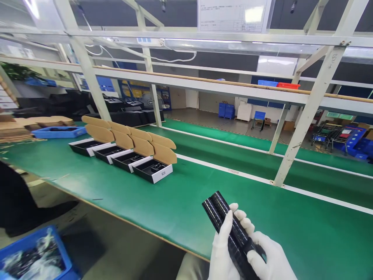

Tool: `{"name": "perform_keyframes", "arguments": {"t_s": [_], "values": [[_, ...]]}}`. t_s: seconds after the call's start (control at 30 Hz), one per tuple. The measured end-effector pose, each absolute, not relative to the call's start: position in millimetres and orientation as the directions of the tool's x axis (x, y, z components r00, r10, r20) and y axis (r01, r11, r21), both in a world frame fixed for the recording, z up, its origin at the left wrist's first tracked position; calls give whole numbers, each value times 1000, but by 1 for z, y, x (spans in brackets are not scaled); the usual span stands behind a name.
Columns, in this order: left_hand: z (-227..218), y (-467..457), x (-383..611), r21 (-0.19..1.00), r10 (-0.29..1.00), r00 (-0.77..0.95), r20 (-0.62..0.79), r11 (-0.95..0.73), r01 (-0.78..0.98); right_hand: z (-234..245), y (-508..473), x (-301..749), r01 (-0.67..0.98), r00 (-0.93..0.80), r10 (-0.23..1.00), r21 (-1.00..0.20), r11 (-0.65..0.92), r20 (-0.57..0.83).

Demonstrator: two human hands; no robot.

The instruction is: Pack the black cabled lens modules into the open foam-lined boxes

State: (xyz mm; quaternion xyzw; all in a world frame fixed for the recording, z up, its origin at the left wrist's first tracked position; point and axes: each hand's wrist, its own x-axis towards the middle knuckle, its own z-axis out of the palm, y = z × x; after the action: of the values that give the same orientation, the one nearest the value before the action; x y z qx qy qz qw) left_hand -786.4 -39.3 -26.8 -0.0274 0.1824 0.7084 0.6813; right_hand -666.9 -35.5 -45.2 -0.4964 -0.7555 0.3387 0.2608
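Note:
Two shiny black tubes (226, 223), lying side by side, slant up and to the left above the table's front edge; their exact kind cannot be made out. My left hand (223, 251), in a white glove, is wrapped around both, thumb along the near side and fingertips showing beyond the far side. Lower down, my white-gloved right hand (271, 254) closes on the right-hand tube near its bottom end. The tubes' lower ends are partly hidden by my hands and the picture's edge.
On the green table (131, 206) stand several open boxes (153, 169) with black parts inside. A blue tray (60, 132) and stacked cardboard (17, 130) lie far left. A shelf post (310, 112) rises at right. A blue bin (65, 252) with plastic bags sits on the floor, near a person's leg (17, 198).

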Motion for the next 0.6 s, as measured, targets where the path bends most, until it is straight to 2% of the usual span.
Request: {"name": "perform_keyframes", "arguments": {"t_s": [0.23, 0.3, 0.37, 0.5, 0.57, 0.6], "values": [[-19, -27, -792, 157, 928, -93, -362, -37, -987, -42, -26, -663, 421, -469, 882, -865, 272, 49], [-16, -20, -805, 133, 931, -158, -330, -120, -984, -43, -24, -652, 370, -434, 901, -908, 199, 21], [-16, -13, -820, 138, 918, -261, -299, -229, -964, -43, -15, -635, 298, -319, 947, -947, 124, 23], [-22, 2, -843, 251, 894, -369, -254, -308, -918, -12, 37, -582, 23, -20, 998, -998, -55, -56], [-26, 10, -843, 300, 916, -333, -225, -260, -918, 24, 77, -552, -179, -24, 997, -980, -81, -78], [-28, 15, -841, 326, 931, -299, -211, -222, -919, 47, 97, -538, -266, -58, 997, -962, -58, -45]]}}
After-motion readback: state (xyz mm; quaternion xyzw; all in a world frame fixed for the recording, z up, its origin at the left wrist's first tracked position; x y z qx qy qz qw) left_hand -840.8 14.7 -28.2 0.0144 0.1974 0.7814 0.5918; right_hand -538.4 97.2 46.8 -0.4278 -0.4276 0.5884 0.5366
